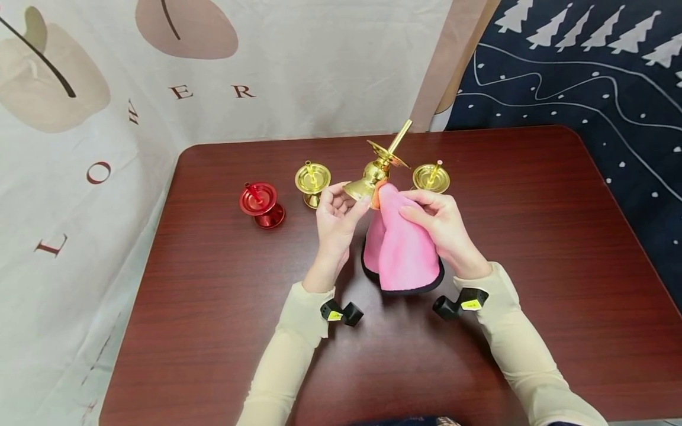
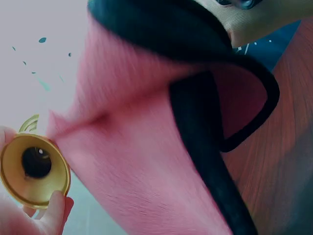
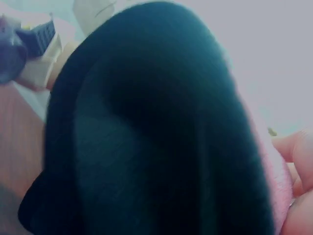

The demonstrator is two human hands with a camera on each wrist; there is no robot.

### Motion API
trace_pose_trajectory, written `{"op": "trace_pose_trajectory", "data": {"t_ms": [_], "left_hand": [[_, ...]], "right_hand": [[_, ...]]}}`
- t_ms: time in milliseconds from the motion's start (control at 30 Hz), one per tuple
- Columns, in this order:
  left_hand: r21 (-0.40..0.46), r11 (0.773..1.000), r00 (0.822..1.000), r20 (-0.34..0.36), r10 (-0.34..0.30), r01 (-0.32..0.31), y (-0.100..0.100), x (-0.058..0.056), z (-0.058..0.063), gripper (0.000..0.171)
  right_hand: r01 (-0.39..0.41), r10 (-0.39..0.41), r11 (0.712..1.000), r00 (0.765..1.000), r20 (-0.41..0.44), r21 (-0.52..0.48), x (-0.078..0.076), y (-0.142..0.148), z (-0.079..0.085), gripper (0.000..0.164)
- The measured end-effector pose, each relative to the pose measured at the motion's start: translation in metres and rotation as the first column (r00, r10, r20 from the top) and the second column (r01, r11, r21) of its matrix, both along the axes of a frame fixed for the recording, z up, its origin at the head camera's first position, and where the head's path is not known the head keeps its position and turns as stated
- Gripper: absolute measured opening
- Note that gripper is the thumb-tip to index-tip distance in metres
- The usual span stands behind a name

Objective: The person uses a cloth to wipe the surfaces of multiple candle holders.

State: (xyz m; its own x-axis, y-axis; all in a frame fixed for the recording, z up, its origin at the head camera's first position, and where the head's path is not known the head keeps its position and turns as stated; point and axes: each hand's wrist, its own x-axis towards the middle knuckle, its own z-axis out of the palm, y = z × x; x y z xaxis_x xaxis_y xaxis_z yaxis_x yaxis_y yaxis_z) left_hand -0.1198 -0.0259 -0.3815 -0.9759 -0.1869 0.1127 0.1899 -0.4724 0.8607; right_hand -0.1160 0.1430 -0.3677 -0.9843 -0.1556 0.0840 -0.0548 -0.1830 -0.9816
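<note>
"Pink cloth (image 1: 407,245), who has it?"
"Right hand (image 1: 444,228), pinching it between thumb and fingers, against the gold candle holder (image 1: 376,172)."
"And that holder?"
"Tilted above the tabletop (image 1: 213,331), thumb and fingers of the left hand (image 1: 335,220) gripping its flared base (image 1: 359,189)."

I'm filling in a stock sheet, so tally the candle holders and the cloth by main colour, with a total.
Gold: 3 (raised holder, holder beside the red one, partly hidden holder)
Red: 1 (red holder)
Pink: 1 (black-edged cloth)
Total: 5
</note>
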Motion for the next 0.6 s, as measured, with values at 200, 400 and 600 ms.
{"op": "trace_pose_trajectory", "data": {"t_ms": [200, 400, 600], "left_hand": [[0.065, 0.997, 0.997, 0.065, -0.039, 0.035, 0.0025, 0.0, 0.0007, 0.038], [0.081, 0.986, 0.982, 0.109, -0.157, 0.149, 0.0025, 0.0011, 0.0039, 0.037], [0.056, 0.974, 0.961, 0.162, -0.225, 0.218, -0.0021, -0.002, 0.0038, 0.03]], "right_hand": [[0.105, -0.1, 0.99, 0.993, 0.054, -0.096, 0.0013, -0.0041, 0.0003, 0.035], [0.146, -0.142, 0.987, 0.988, 0.057, -0.072, 0.0, -0.0072, -0.0019, 0.028], [0.178, -0.177, 0.984, 0.984, -0.017, 0.013, -0.0001, -0.0053, -0.0033, 0.021]]}}
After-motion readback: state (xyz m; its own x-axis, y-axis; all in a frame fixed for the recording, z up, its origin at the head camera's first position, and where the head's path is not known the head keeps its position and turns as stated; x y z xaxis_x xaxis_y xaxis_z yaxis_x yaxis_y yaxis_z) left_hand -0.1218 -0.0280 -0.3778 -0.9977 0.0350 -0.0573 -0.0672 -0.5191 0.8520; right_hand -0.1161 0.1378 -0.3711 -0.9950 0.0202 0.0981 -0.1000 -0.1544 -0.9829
